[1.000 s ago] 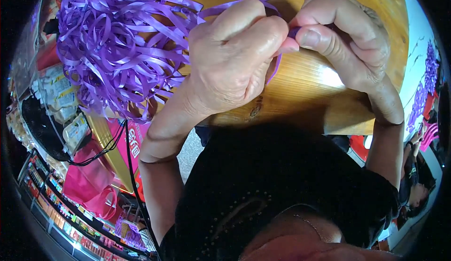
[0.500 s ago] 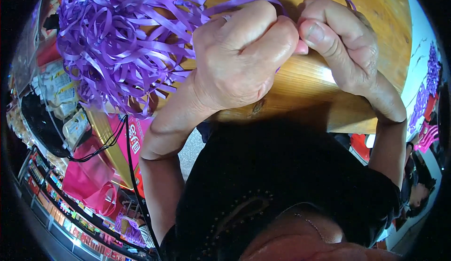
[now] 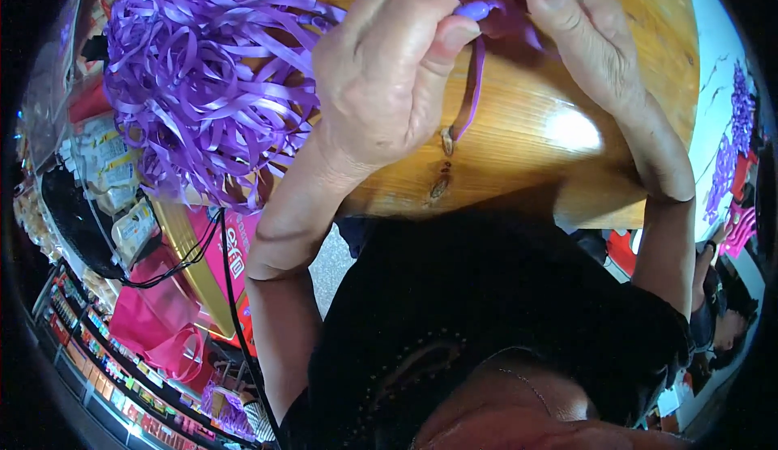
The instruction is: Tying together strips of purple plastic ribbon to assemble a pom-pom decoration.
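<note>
My left hand (image 3: 385, 69) is closed, pinching a purple ribbon (image 3: 473, 85) between thumb and bent forefinger. A small twisted knot of the ribbon (image 3: 478, 10) sticks out past the thumb tip. Below it, the tail hangs down over the wooden table. My right hand (image 3: 579, 25) is at the upper right, its fingers curled and its thumb bent inward. A blurred bit of ribbon shows beside its thumb, and what the fingertips pinch is hidden. Next to my left hand lies a big tangled heap of purple ribbons (image 3: 194, 85).
The wooden table (image 3: 519, 158) has a rounded right edge. At the left are packets (image 3: 109, 154), a black cable (image 3: 231, 288) and a pink bag (image 3: 154, 320). Purple flower-like strands (image 3: 740, 118) lie on a white surface at the right, with another person (image 3: 717, 312) beyond.
My hands have come apart and moved up and away from me. The purple knot and the hanging ribbon tail now show between them.
</note>
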Tool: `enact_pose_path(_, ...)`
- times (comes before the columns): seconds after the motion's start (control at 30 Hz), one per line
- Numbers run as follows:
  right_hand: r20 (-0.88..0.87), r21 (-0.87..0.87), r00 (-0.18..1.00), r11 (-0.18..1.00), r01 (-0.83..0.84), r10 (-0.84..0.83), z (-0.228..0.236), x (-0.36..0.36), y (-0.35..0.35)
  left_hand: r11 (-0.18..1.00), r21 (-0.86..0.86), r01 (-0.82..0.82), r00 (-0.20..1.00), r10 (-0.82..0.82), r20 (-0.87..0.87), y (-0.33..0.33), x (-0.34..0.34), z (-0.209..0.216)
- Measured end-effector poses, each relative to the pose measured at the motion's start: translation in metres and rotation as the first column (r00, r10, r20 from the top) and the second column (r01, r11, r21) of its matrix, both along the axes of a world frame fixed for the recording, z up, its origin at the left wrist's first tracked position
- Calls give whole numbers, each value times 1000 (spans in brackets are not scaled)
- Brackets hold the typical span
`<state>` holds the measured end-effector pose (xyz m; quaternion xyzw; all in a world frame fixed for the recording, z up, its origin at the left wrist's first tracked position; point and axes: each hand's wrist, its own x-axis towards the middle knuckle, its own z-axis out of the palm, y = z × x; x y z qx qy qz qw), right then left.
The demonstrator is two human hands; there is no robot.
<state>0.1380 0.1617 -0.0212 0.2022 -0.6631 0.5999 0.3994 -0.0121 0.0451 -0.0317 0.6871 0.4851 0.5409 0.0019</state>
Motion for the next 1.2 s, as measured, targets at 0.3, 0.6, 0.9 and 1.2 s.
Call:
enact_pose_path(0.3, 447, 351, 818, 912, 211, -362, 43, 7, -21, 989, -107, 100, 985, -83, 153, -10, -2, 11)
enact_pose_path(0.6, 644, 196, 612, 872, 449, -460, 77, 42, -23, 959, -275, 65, 990, -28, 138, -2, -3, 8)
enact_pose_path(0.9, 247, -269, 934, 907, 323, -260, 79, 188, 25, 983, -142, -115, 989, 126, 73, -2, 6, 20)
enact_pose_path(1.2, -318, -715, 944, 675, -183, -82, 147, 328, 30, 932, -362, -4, 1000, 1, -9, -8, 11, 15)
